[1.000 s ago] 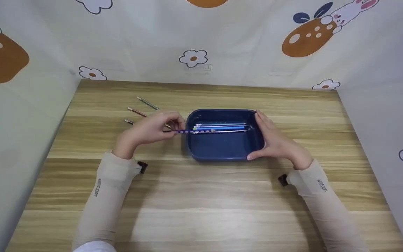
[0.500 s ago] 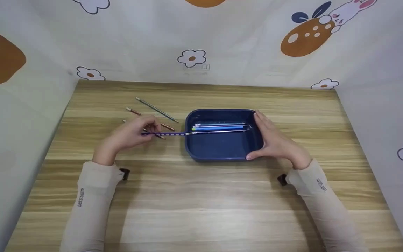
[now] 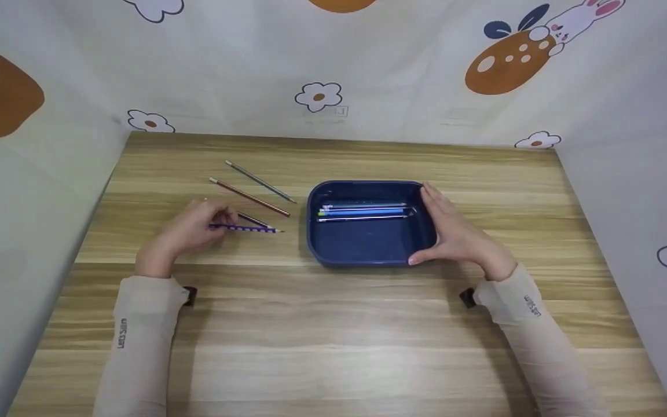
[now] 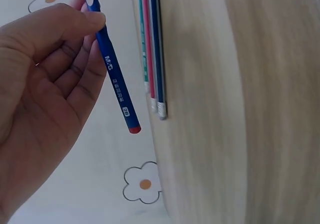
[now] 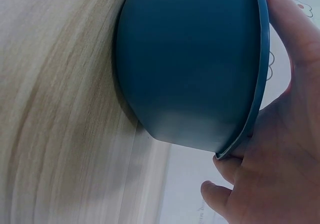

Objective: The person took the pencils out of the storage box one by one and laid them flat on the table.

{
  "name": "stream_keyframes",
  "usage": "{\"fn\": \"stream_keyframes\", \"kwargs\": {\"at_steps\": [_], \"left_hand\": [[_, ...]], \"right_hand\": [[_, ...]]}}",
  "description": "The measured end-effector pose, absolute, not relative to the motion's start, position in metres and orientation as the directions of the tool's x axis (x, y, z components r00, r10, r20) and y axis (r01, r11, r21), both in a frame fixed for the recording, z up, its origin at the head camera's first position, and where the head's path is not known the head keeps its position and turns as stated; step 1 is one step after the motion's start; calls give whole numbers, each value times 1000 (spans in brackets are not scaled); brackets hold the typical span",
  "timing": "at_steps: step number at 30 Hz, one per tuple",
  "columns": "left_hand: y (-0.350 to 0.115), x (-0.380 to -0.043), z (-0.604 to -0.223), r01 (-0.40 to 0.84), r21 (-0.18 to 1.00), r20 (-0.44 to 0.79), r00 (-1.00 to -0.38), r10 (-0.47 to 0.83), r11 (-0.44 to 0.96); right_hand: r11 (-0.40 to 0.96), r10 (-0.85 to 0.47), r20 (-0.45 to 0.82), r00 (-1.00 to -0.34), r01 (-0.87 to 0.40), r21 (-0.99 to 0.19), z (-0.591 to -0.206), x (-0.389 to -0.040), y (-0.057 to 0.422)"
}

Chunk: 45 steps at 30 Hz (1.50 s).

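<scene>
Just beside three loose pencils on the table (image 3: 339, 330), the left hand (image 3: 190, 227) pinches a purple-blue pencil (image 3: 249, 229) between thumb and fingers (image 4: 94, 21), close to its red blunt end, with the sharpened tip pointing away from the fingers towards the box (image 3: 377, 263). Whether this pencil touches the table or hangs slightly above it cannot be told. Beyond the left fingers, on the far side, the dark pencil (image 3: 253, 219) lies nearest and is partly hidden by the hand; the reddish-brown pencil (image 3: 252, 198) comes next, and the green pencil (image 3: 260, 182) lies farthest from them. The right hand (image 3: 455, 237) spans the right end of the box, its thumb at the near rim and its fingers at the far corner, gripping the rim as if to steady it. Inside the box, between the two hands and well apart from the left fingers, a small bundle of pencils (image 3: 362, 212) lies side by side, perhaps four, though they sit too close to count surely. The work looks roughly halfway: three pencils are laid on the table, one is in the fingers, and the rest are in the box. If the aim is unpacking, as the held pencil's place beside the loose ones suggests, that bundle is what remains, along with letting go of this pencil.
</scene>
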<state>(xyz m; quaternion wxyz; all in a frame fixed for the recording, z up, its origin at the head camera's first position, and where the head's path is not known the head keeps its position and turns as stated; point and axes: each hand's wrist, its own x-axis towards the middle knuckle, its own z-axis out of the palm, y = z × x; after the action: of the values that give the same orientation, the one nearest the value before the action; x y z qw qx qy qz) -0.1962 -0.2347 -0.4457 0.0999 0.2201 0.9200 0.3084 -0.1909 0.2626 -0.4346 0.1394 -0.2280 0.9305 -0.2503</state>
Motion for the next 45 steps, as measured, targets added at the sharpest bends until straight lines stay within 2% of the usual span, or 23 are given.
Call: {"fn": "stream_keyframes", "kwargs": {"at_steps": [6,16,26,30,36,45], "left_hand": [[-243,-199,-453,330,573,-66,-894,444,750],[-249,-203,-461,246,540,-177,-902,395,805],[-247,-210,-465,254,531,-165,-905,393,809],[-246,-209,-463,243,571,-166,-901,400,784],[-247,-208,-460,234,691,-141,-884,445,684],[-238,-208,-455,156,820,-139,-879,456,551]], "right_hand": [[770,-494,-146,-857,-353,-532,-435,-190,263],[772,-491,-152,-858,-347,-533,-434,-190,261],[780,-483,-155,-862,-342,-524,-435,-191,262],[783,-480,-162,-862,-337,-522,-435,-192,262],[780,-480,-153,-864,-340,-526,-435,-192,262],[769,-493,-140,-859,-355,-532,-435,-191,262]]}}
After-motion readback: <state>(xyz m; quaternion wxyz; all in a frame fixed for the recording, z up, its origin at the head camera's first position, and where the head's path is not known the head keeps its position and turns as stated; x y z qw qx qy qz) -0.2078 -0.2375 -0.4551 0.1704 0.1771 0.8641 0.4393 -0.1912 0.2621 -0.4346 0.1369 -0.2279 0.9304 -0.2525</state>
